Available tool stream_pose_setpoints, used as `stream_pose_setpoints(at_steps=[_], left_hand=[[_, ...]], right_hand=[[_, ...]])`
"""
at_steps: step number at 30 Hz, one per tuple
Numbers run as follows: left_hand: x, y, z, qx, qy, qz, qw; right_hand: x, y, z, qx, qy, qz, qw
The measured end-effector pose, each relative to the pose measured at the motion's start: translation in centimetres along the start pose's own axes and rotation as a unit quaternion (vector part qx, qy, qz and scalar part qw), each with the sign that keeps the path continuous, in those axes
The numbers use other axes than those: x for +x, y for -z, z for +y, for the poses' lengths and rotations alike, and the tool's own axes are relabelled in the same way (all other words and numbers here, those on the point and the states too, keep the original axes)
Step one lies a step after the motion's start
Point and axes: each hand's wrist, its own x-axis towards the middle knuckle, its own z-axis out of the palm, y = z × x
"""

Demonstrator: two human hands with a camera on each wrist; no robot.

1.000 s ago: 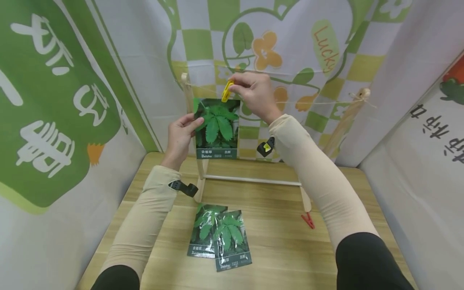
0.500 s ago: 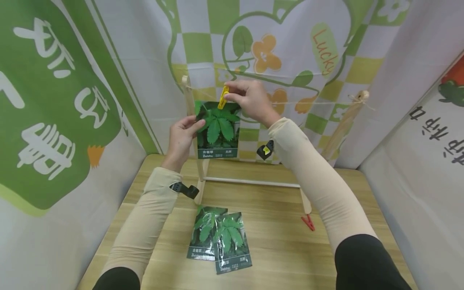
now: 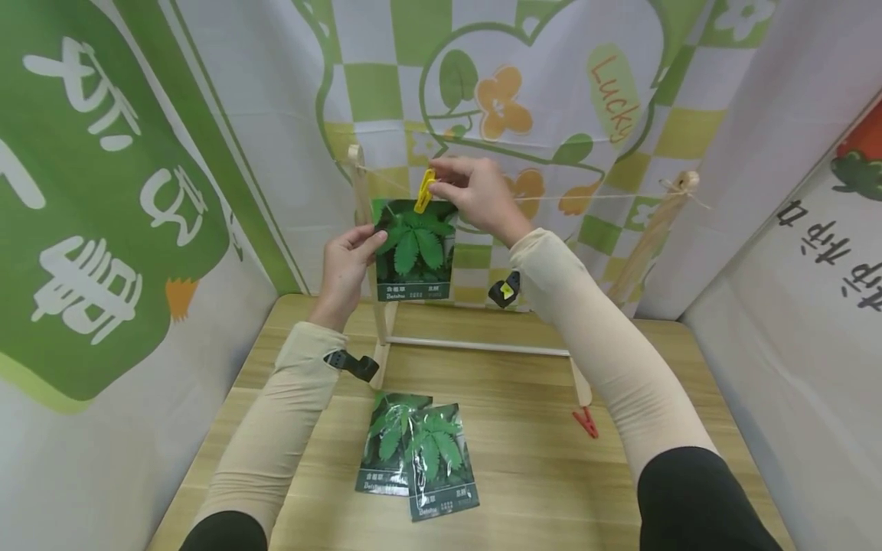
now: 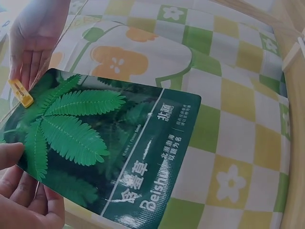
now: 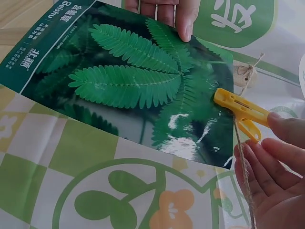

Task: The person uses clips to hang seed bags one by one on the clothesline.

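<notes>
Left hand (image 3: 347, 260) and right hand (image 3: 478, 191) are both occupied: by the left, the mimosa seed packet (image 3: 413, 256) is pinched at its side edge, with the thumb laid on the printed front and fingers behind; by the right, the yellow clothespin (image 3: 425, 191) is gripped at its levers between thumb and fingers. Very little weight is to be expected of the packet. Its thin, glossy film looks flexible rather than stiff, and strong reflections are thrown back near its top in the right wrist view, so it may well be slippery. It is unlikely to be broken by handling, though creases could easily be made by a hard squeeze. It is probably best held by a side edge, a little below the top corner, as is done here; the clothespin is best taken by its lever ends.

The packet is held roughly upright at the twine (image 3: 579, 198), to the right of the left hand and below the right one. Its top edge is overlapped by the clothespin's tip; whether the film is firmly clamped cannot be told. Below, on the table (image 3: 524, 474), two matching packets (image 3: 441, 459) are laid overlapping.
</notes>
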Motion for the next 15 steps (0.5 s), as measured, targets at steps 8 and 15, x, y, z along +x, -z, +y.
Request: stream_pose_setpoints(at_steps=[8, 15], left_hand=[[-0.3, 0.0, 0.1, -0.012, -0.024, 0.001, 0.9996], [-0.6, 0.1, 0.0, -0.014, -0.057, -0.013, 0.9982]], right_hand=[[-0.4, -0.1, 0.2, 0.01, 0.005, 0.018, 1.0], [-1.1, -0.2, 0.4, 0.04, 0.018, 0.042, 0.998]])
